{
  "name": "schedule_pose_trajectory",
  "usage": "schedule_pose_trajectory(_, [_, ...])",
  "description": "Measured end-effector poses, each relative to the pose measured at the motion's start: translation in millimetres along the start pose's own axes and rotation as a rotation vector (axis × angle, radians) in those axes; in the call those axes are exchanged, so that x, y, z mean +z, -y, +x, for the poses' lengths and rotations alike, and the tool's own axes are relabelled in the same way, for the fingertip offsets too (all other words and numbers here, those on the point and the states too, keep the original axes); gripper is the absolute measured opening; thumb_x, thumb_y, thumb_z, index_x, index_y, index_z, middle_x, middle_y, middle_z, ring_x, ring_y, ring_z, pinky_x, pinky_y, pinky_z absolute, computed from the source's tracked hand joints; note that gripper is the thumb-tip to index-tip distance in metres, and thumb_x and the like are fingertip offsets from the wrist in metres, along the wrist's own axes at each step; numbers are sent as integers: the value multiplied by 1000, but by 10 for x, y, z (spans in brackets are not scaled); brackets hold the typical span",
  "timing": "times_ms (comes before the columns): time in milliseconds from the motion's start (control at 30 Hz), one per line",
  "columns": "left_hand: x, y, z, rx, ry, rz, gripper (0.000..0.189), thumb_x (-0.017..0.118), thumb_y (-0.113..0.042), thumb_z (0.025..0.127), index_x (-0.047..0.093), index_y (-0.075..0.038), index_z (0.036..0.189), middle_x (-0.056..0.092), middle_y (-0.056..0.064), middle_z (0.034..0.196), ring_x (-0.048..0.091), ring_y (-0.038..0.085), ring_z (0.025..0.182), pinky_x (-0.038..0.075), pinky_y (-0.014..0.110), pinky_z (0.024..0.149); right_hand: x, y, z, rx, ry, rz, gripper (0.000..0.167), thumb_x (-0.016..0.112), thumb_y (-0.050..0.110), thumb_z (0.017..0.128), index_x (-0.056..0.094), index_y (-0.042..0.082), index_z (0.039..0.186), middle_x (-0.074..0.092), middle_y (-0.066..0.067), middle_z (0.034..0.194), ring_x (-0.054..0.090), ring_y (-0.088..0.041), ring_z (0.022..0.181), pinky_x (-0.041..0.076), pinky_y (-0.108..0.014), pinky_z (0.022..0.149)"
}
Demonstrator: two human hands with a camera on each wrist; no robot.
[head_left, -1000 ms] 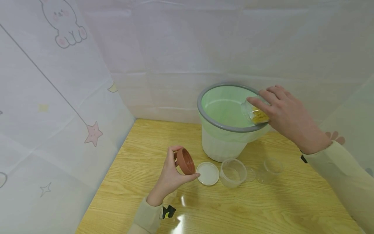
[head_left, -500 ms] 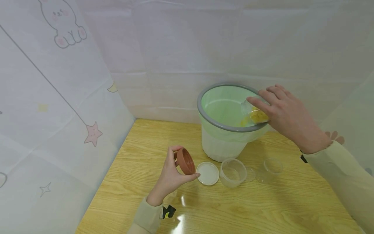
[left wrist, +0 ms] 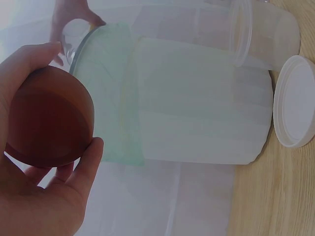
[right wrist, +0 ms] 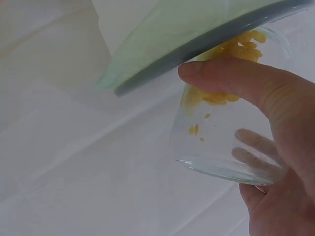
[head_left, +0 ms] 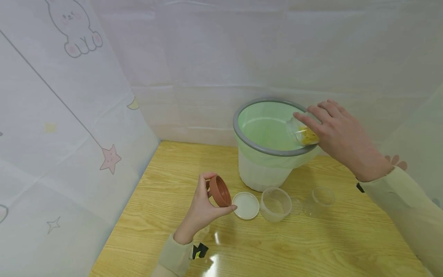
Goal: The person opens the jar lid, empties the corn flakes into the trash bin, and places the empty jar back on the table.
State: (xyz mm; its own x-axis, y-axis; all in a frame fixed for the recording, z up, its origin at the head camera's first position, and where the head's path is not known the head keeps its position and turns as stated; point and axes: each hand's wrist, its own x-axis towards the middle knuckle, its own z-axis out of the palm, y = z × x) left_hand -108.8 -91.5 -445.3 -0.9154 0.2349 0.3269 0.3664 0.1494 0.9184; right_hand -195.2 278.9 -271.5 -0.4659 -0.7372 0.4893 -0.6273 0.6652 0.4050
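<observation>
My right hand (head_left: 340,132) grips a clear glass jar (right wrist: 216,147), tilted with its mouth down over the rim of a bin (head_left: 263,173). Yellow flakes (right wrist: 241,49) lie inside the jar, bunched toward its mouth, and a few cling to the glass wall. The bin is white with a pale green liner bag folded over it and a grey ring around the rim. Lower left, my left hand (head_left: 204,209) holds a reddish-brown round lid (head_left: 220,191) by its edge, between thumb and fingers, its hollow side facing right in the head view.
On the wooden table (head_left: 166,184), in front of the bin, lie a white round lid (head_left: 246,206) and a translucent tub (head_left: 275,206). Right of them stands a small clear cup (head_left: 322,198). Printed cloth walls (head_left: 194,69) enclose the back and left side.
Yellow flakes spilled from the jar's mouth into the bin half a second ago; that stream no longer shows, and the jar holds less. Both hands keep nearly the same places.
</observation>
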Motion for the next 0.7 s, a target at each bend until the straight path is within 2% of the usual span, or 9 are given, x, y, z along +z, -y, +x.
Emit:
schedule_pose_trajectory(267, [-5, 13, 0, 10, 4, -5, 92, 97, -21, 69, 36, -14, 138, 47, 11, 135, 52, 20, 117, 47, 49, 102, 4, -1, 10, 25, -17, 31, 65, 62, -25, 65, 54, -7, 127, 58, -26, 117, 51, -48, 113, 36, -59, 109])
schedule_pose_trajectory(500, [-6, 21, -2, 20, 2, -1, 92, 98, -21, 69, 37, -14, 138, 47, 9, 134, 53, 20, 116, 48, 47, 101, -1, 4, 15, 5, -14, 21, 71, 69, -22, 58, 54, -4, 125, 56, -27, 120, 50, -49, 114, 37, -58, 109])
schedule_pose_trajectory(700, [-6, 23, -3, 18, 3, 3, 94, 98, -20, 69, 36, -8, 139, 47, 8, 134, 52, 20, 117, 48, 48, 101, 4, -5, 27, -8, -13, 30, 70, 65, -21, 60, 54, -4, 128, 55, -28, 121, 49, -49, 115, 35, -57, 111])
